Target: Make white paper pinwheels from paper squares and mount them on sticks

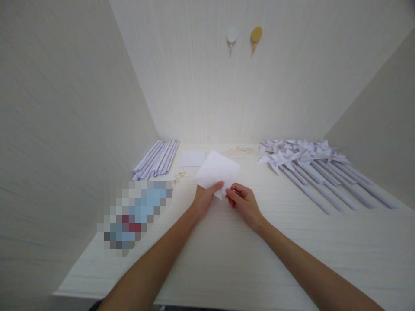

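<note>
- Left hand [205, 199]: forearm angled in from lower left, thumb + fingers pinch near edge of white paper sheet [218, 171].
- Right hand [244, 202]: fingers curled narrow, nipping sheet's folded corner.
- Sheet at table [227, 259] center, far end raised.

Sheet [218, 170] pinched by left hand [204, 199] and right hand [244, 203]: thin white paper, matt, smooth, creased. Flat square [192, 158] behind it: same matt paper. Rolled sticks [157, 159] at left: tightly rolled white paper, matt. Pinwheels [301, 153] at right: folded matt paper on rolled paper stems. Table [292, 242]: pale wood-grain laminate, low sheen. Walls [207, 86]: same light grained finish, matt. Two wall hooks [231, 35]: smooth, glossy, look plastic, one white, one gold.
</note>
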The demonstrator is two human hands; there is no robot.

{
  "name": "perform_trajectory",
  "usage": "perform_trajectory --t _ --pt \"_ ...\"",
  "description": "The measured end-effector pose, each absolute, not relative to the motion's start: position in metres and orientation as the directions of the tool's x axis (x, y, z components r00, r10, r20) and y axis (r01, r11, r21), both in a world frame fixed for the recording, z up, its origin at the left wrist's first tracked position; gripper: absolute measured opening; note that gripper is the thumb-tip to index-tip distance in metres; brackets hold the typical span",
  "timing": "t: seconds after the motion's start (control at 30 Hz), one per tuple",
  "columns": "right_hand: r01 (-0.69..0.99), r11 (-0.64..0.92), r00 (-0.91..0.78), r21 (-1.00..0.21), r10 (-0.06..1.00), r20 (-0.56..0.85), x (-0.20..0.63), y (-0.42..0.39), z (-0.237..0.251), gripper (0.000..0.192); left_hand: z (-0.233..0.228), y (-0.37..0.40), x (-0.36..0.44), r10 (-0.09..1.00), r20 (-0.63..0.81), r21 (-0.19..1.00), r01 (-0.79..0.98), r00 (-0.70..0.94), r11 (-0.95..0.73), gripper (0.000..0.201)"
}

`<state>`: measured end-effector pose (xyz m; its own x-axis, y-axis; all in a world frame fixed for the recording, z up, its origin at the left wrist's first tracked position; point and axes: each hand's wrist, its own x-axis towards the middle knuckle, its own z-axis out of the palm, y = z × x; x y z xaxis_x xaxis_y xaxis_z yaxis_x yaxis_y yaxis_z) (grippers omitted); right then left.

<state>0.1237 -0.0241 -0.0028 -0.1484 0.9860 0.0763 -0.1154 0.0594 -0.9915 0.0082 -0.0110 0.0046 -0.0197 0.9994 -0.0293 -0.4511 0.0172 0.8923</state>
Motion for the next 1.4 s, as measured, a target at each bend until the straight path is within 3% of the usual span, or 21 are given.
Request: perform_trajectory --t 0.37,0.6,0.87,1.4 --pt "-0.057 0.039 -0.155 -0.998 0.987 0.048 0.1234 -0.0254 -0.0030 0.019 0.0062 -0.0105 0.0085 1.000 -0.027 0.880 -0.474 -0.014 0.017 0.029" --pt "-0.001 0.042 -0.215 -0.999 0.976 0.041 0.1239 -0.0240 0.0000 0.023 0.0043 -0.0095 0.0079 1.000 -0.009 0.900 -0.436 -0.014 0.002 0.022" --pt "-0.011 0.026 -0.216 -1.000 0.976 0.028 0.1231 -0.0240 -0.0004 0.019 0.0045 -0.0094 0.0077 0.997 -0.026 0.899 -0.437 -0.073 -0.008 0.039" --pt "-0.009 0.065 -0.278 -0.998 0.958 0.065 0.1227 -0.0257 -0.0012 0.011 0.0098 -0.0096 0.0097 0.983 -0.086 0.848 -0.530 -0.161 -0.013 0.039"
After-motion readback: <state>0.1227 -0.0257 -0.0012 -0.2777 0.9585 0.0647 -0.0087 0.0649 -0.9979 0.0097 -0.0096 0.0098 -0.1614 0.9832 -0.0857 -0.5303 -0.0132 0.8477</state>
